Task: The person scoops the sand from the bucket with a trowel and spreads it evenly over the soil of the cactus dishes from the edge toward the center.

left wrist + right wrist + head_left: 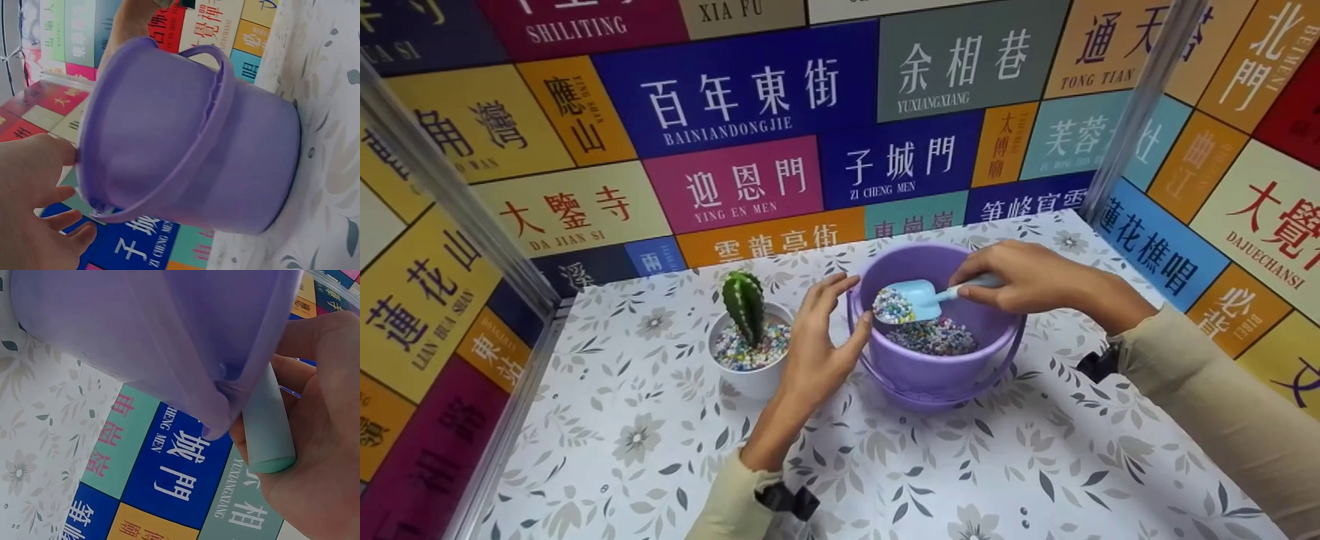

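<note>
My right hand (1020, 279) grips the grey-blue handle (269, 422) of a small light-blue toy shovel (926, 292). Colourful pebbles (893, 306) fill the shovel's blade, which is held inside a purple bucket (937, 375) near its left wall. More pebbles (934, 337) lie at the bottom of the bucket. Beside the bucket's left rim is my left hand (821, 345), fingers loosely spread and holding nothing; its fingertips are at or close to the rim in the left wrist view. Left of that hand, a green cactus (744, 304) stands in a white pot (754, 382) topped with pebbles.
The bucket's handle (185, 163) hangs down its outer side. A white floral-patterned cloth (645, 480) covers the table. Colourful panels with place names (735, 97) rise at the back and both sides, with metal posts (1144, 105) at the corners.
</note>
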Motion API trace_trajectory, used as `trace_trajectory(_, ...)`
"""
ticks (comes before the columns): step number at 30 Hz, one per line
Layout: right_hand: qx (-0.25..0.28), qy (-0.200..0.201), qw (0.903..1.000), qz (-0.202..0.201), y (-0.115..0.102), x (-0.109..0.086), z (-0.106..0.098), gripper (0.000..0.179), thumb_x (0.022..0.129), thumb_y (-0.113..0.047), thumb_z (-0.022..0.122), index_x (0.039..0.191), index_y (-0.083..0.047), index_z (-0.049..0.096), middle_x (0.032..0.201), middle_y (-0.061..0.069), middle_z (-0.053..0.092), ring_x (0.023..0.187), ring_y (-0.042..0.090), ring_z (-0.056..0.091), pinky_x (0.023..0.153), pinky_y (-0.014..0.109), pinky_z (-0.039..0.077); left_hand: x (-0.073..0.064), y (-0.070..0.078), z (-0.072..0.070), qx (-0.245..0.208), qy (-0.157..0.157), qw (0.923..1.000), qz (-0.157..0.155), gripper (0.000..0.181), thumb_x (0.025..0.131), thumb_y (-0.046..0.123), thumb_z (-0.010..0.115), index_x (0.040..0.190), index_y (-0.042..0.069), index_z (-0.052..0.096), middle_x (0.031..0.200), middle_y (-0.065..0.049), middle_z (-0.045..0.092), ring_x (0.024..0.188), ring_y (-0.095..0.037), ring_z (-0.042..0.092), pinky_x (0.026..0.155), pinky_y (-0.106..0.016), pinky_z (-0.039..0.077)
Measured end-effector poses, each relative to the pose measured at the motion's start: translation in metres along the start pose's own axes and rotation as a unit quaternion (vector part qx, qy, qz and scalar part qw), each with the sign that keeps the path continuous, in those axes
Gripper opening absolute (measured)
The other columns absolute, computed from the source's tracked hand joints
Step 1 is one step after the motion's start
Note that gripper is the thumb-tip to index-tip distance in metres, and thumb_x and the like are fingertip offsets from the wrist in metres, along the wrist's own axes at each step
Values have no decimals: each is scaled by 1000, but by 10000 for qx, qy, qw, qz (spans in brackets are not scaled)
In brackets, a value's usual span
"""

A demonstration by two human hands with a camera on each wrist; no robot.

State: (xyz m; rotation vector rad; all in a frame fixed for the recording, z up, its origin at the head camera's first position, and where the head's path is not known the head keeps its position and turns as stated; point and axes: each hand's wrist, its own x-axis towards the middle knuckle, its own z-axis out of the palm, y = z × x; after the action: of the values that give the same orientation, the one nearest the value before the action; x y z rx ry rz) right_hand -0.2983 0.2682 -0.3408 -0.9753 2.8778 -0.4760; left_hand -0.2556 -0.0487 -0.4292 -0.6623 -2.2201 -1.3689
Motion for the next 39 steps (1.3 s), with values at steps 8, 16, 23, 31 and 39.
trace_trajectory(8, 187, 67, 9998, 2, -8, 2, -12, 21, 105, -26, 71, 121, -20, 83, 121, 1, 80, 118, 27, 74, 104, 56, 59, 4, 32, -43, 117, 362, 9969, 681, 51, 95, 8, 78, 145, 10, 66, 149, -5, 66, 141, -19, 60, 122, -37, 49)
trace_trajectory(16, 197, 98, 9997, -147, -18, 11, -22, 21, 105, -27, 71, 122, -21, 83, 121, 1, 81, 120, 27, 73, 109, 58, 55, 7, 28, -96, 442, 577, 9958, 554, 62, 95, 12, 82, 153, 11, 59, 154, -6, 61, 144, -20, 56, 122, -40, 49)
trace_trajectory(23, 225, 43, 9994, -256, -27, 24, -29, 22, 105, -26, 71, 122, -19, 83, 118, 0, 81, 111, 22, 74, 104, 55, 58, 6, 1, -121, 790, 706, 9944, -39, 77, 94, 25, 87, 160, 9, 48, 159, -8, 54, 142, -24, 55, 119, -46, 51)
trace_trajectory(31, 177, 87, 9994, -288, -36, 42, -31, 22, 104, -26, 72, 122, -19, 83, 116, -1, 81, 107, 20, 73, 102, 52, 58, -8, -33, -129, 1151, 238, 9901, -771, 98, 88, 41, 92, 165, 11, 39, 162, -14, 47, 143, -36, 51, 121, -54, 44)
trace_trajectory(39, 132, 11, 9990, -432, -47, 58, -31, 25, 103, -28, 71, 122, -17, 83, 118, 1, 81, 112, 22, 74, 105, 50, 59, -19, -63, -130, 1257, -491, 9765, -1682, 117, 84, 52, 93, 170, 9, 28, 173, -17, 36, 154, -40, 44, 126, -63, 40)
